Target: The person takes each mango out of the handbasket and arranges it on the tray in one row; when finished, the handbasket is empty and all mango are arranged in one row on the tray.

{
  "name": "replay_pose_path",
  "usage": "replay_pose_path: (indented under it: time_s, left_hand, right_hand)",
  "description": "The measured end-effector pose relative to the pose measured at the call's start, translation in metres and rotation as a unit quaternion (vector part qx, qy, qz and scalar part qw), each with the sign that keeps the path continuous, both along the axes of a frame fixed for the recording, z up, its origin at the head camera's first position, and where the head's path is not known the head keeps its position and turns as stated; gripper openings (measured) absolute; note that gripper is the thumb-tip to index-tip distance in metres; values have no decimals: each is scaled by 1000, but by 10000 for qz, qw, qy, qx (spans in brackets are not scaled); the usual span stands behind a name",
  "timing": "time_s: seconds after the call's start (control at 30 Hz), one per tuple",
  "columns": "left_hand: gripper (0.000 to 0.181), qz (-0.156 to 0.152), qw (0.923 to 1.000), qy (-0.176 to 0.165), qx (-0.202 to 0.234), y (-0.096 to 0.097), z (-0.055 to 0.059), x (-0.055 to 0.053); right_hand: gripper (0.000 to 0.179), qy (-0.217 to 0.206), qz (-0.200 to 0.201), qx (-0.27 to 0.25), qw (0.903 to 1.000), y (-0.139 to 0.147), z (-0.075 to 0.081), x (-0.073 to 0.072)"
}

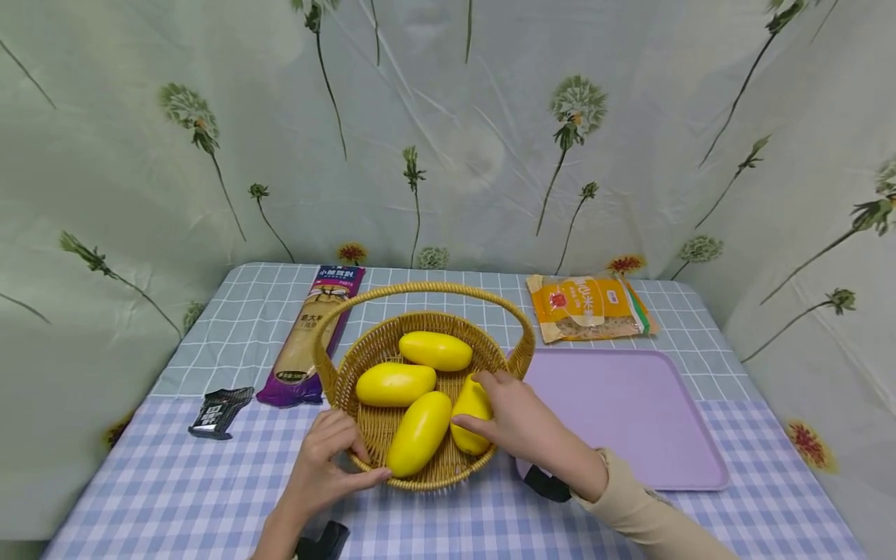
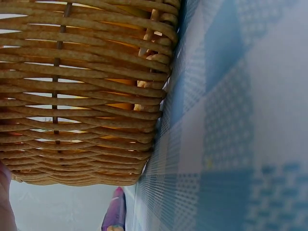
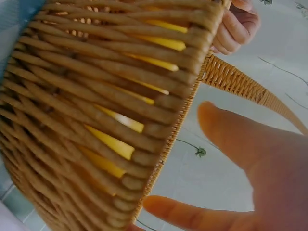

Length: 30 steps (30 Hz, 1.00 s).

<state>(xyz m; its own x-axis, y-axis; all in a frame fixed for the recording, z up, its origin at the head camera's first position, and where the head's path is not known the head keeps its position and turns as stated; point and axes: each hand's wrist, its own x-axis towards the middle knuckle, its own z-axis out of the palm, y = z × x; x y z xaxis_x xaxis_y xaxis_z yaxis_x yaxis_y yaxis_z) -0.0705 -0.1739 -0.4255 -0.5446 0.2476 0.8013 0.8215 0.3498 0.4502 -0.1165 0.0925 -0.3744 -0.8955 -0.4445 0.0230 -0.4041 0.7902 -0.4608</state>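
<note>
A woven basket (image 1: 437,315) with a tall arched handle stands mid-table. Inside lie several yellow mangoes: one at the back (image 1: 435,351), one at the left (image 1: 396,384), one in front (image 1: 420,434) and one at the right (image 1: 470,404). My left hand (image 1: 329,455) grips the basket's front-left rim, its fingers curled over the inside. From the right side my right hand (image 1: 521,420) reaches over the rim, thumb and fingers spread above the right-hand mango. In the right wrist view its thumb (image 3: 231,134) shows above rim level, apart from the other finger.
A lilac tray (image 1: 630,420) lies right of the basket, under the right forearm. Behind it is an orange food packet (image 1: 584,309). A pasta packet (image 1: 308,338) lies left of the basket, partly behind the handle. Farther left is a small black packet (image 1: 220,412).
</note>
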Motion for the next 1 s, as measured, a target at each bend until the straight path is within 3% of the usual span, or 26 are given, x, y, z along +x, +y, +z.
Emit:
replay_pose_path:
  time_s: [0.53,1.0]
  left_hand:
    - [40,18,10000,-59,-22,-1,-1,1]
    - [40,33,10000,-64,-54,-1,0,1]
  right_hand:
    - [61,70,173,243,9995,-8,-9,-7]
    - [59,-161,-28,333,9993,-14,-14,-18]
